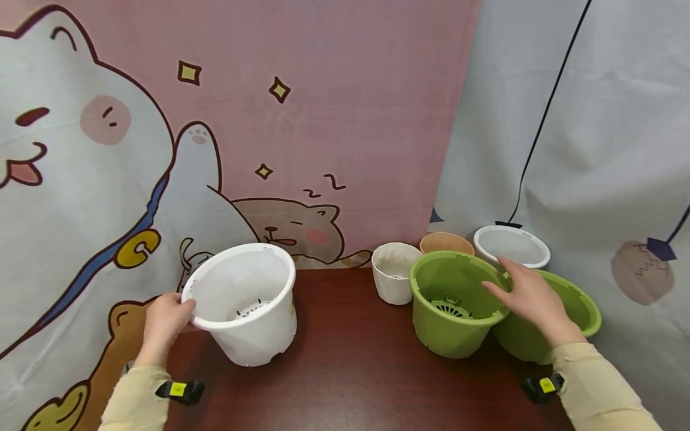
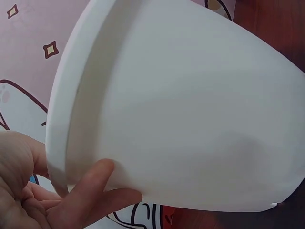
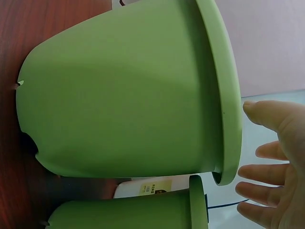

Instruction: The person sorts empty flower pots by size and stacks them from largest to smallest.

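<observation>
1. My left hand [image 1: 162,320] pinches the white pot [image 1: 259,335] by its rim, left side; in the left wrist view, two fingers lie on the outer wall just under the rim.
2. White pot: left part of the table [image 1: 345,371], mouth up. Can't tell if its base sits fully down.
3. My right hand [image 1: 530,296] grips nothing: fingers straight and spread, thumb well apart from them.
4. It's right at the rim of the green pot [image 1: 450,332], on the right side; can't tell if the thumb touches.
5. Green pot: upright on the table, right of centre, well apart from the white pot.
6. Second green pot [image 1: 517,341]: just beside it to the right, partly behind my right forearm.
7. Behind the green pots: cream pot [image 1: 390,287] leftmost, tan pot [image 1: 444,240], then back white pot [image 1: 512,242] at the right.
8. Printed cloth [image 1: 366,90] hangs behind everything.
</observation>
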The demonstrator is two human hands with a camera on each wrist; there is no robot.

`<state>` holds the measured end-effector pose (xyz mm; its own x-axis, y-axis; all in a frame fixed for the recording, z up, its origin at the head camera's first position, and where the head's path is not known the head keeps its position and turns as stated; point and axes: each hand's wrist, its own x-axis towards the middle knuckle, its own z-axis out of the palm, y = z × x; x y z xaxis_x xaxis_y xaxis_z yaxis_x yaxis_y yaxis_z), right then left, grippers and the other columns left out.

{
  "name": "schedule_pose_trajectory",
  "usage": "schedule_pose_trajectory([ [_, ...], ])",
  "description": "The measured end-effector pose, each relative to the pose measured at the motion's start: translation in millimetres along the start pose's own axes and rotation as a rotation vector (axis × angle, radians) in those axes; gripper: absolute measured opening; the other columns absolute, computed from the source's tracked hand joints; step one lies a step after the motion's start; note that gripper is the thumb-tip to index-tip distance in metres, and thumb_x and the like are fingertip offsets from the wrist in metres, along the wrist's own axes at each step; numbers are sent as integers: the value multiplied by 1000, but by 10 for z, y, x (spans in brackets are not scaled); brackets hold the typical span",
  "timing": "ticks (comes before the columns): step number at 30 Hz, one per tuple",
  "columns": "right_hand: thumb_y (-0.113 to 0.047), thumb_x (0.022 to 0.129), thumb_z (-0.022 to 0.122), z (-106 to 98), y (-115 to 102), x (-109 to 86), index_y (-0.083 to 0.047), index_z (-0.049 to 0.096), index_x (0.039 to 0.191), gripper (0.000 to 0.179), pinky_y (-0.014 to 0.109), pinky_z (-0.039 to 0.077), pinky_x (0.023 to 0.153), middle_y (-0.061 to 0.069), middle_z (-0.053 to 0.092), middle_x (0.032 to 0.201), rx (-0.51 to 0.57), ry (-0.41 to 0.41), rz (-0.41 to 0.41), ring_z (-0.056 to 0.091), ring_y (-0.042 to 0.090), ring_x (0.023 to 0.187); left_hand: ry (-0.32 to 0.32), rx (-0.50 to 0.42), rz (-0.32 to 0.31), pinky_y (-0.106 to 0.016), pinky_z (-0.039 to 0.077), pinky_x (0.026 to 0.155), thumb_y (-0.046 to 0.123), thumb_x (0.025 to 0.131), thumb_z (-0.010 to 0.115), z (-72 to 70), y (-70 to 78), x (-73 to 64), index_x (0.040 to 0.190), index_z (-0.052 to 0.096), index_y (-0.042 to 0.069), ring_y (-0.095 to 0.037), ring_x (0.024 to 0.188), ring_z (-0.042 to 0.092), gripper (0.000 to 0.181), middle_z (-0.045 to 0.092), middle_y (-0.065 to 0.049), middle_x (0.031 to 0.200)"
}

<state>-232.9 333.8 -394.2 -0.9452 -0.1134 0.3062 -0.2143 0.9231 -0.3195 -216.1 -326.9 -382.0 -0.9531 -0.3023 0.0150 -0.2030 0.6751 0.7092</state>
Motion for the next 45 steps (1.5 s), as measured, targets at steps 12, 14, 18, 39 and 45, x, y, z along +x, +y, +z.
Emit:
schedule_pose_trajectory([
  [12, -46, 95, 62, -22, 7, 29, 14, 39, 141, 79, 71, 37, 96, 41, 44, 134, -2, -17, 14, 42, 60, 119, -32, -30, 44, -33, 59, 52, 12, 91, 48, 109, 195, -80, 122, 54, -21, -23, 62, 66, 45, 63, -33, 99],
  [14, -46, 95, 62, -19, 10, 36, 14, 39, 142, 79, 71, 37, 97, 40, 44, 135, -4, -16, 14, 42, 59, 120, -42, -56, 56, -34, 60, 52, 11, 92, 49, 146, 245, -101, 123, 53, -21, -22, 63, 67, 45, 63, -33, 101],
  [18, -46, 96, 61, -22, 27, 63, 14, 38, 142, 79, 71, 37, 97, 40, 43, 136, -1, -32, 13, 41, 60, 120, -45, -95, 87, -33, 60, 52, 10, 92, 50, 231, 358, -149, 124, 54, -19, -22, 62, 67, 43, 64, -32, 100],
  [39, -45, 98, 59, -13, 112, 197, 17, 36, 142, 80, 71, 34, 100, 42, 40, 137, 26, -86, 14, 39, 60, 122, -107, -208, 174, -36, 60, 49, 6, 91, 54, 770, 916, -302, 123, 61, -10, -22, 64, 68, 36, 68, -26, 98],
  [45, -43, 98, 59, -11, 130, 236, 18, 37, 141, 78, 70, 34, 100, 42, 41, 136, 32, -82, 1, 39, 60, 121, -122, -192, 193, -35, 60, 48, 5, 91, 56, 880, 1002, -312, 122, 62, -9, -21, 63, 68, 35, 68, -24, 97],
])
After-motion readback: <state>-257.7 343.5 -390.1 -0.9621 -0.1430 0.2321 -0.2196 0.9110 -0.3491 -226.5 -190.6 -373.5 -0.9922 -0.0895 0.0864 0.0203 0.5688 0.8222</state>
